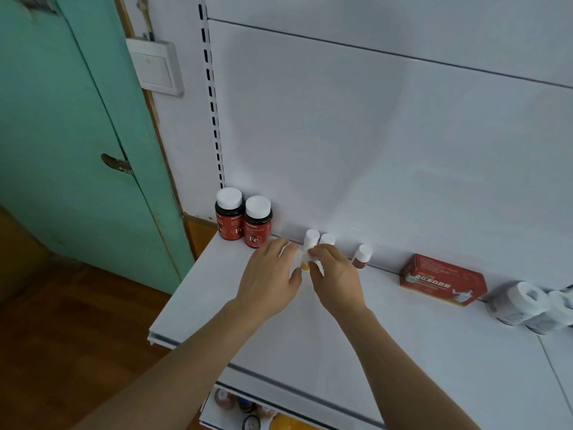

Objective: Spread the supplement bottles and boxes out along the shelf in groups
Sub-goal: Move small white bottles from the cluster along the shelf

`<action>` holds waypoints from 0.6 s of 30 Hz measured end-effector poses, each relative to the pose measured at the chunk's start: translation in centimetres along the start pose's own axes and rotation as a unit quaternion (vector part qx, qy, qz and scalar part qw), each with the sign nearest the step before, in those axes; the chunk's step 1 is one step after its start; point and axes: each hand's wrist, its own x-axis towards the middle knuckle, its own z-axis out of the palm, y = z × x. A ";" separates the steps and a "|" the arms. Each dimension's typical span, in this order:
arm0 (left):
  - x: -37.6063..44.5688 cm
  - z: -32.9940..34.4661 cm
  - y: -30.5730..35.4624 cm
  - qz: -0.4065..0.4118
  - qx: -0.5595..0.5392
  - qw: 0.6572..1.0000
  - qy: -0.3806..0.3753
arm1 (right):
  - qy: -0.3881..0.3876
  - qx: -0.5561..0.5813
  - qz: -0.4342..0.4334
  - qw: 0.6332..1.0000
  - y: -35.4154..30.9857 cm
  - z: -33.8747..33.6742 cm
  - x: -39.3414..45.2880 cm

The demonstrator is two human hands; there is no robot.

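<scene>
Two dark Fe bottles (pixel 243 220) with white caps stand at the left end of the white shelf (pixel 403 342), against the back panel. A small white-capped bottle with a yellow base (pixel 310 243) stands between my hands. My right hand (pixel 336 279) pinches it with curled fingers; my left hand (pixel 269 277) lies beside it with fingers straight, touching its left side. Behind my right hand stands a second small white bottle (pixel 327 239), partly hidden. Farther right stand a small red-labelled bottle (pixel 362 256), a red box (pixel 443 279) and two white bottles (pixel 527 305).
A green door (pixel 77 135) and a wall switch (pixel 155 66) are to the left of the shelf unit. Wooden floor (pixel 62 336) lies below left. A lower shelf (pixel 248 411) holds more bottles, mostly hidden. The shelf's front half is bare.
</scene>
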 end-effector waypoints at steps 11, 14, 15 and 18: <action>1.0 0.9 -2.3 0.014 -0.016 0.999 -0.026 | 0.058 -0.096 -0.012 0.994 0.6 1.7 0.9; 1.0 1.0 -2.5 0.023 -0.018 0.999 -0.029 | 0.061 -0.112 -0.012 0.992 0.6 1.9 1.1; 1.1 1.0 -2.6 0.024 -0.018 0.999 -0.029 | 0.061 -0.115 -0.010 0.991 0.5 2.0 1.2; 1.2 1.0 -2.8 0.022 -0.021 0.999 -0.029 | 0.062 -0.125 -0.010 0.990 0.6 2.2 1.3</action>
